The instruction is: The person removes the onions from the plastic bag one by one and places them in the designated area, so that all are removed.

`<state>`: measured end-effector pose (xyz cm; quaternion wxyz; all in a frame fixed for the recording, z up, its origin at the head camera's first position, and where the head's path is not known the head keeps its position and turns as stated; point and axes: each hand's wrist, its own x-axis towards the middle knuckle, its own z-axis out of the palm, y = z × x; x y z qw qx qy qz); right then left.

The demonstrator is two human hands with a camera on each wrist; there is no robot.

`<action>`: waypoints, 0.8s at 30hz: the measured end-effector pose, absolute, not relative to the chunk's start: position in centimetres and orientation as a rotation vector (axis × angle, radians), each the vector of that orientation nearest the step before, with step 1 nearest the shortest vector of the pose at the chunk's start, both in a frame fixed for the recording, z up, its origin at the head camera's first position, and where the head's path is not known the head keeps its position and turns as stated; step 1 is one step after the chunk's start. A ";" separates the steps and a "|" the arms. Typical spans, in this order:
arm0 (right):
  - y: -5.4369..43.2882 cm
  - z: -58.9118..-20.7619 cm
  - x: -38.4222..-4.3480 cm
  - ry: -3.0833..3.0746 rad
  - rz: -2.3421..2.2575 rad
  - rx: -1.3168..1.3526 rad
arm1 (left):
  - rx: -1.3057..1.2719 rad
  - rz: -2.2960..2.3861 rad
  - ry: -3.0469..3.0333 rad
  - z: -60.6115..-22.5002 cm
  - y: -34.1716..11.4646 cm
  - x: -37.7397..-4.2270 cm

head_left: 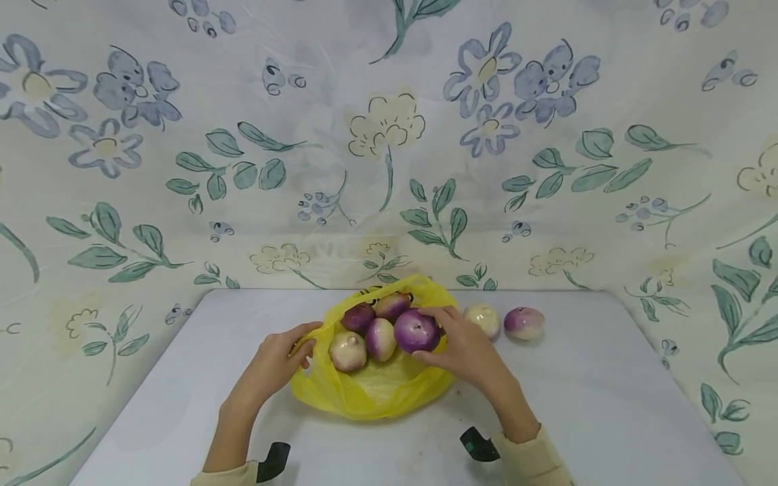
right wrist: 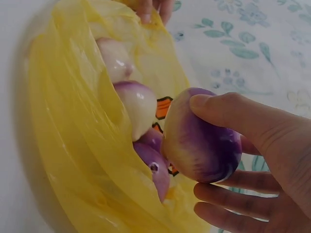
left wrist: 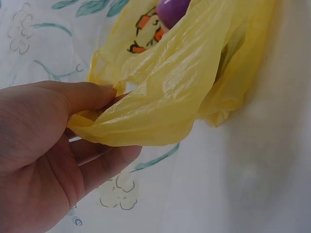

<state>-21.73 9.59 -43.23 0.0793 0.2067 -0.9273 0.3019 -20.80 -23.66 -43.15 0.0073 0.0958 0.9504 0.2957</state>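
A yellow plastic bag point(head_left: 379, 399) lies on the table with its mouth spread wide. My left hand point(head_left: 275, 364) pinches the left edge of the bag's mouth between thumb and fingers; in the left wrist view the thin plastic point(left wrist: 160, 107) is stretched out from that hand. My right hand point(head_left: 473, 349) grips a purple-and-white turnip point(head_left: 417, 331) over the bag's right side, thumb on one side and fingers on the other. Several more turnips lie inside, among them a mostly white one point(head_left: 348, 352) and a half-purple one point(head_left: 380, 340).
Right of the bag, a white turnip point(head_left: 483, 320) and a purple-and-white turnip point(head_left: 525, 324) sit on the white table point(head_left: 608, 405). A floral cloth point(head_left: 340, 148) hangs behind the table's back edge.
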 end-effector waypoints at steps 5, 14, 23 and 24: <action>10.5 -43.1 -22.1 -2.785 0.927 0.568 | 0.299 0.932 2.970 -43.1 -23.6 -20.8; 11.7 -43.1 -22.3 -2.773 0.920 0.536 | 0.297 0.928 2.967 -43.0 -23.6 -20.8; 12.7 -42.8 -22.5 -2.778 0.937 0.484 | 0.310 0.924 2.971 -43.0 -23.5 -20.8; 12.9 -42.7 -22.6 -2.773 0.940 0.485 | 0.310 0.926 2.973 -43.0 -23.6 -20.8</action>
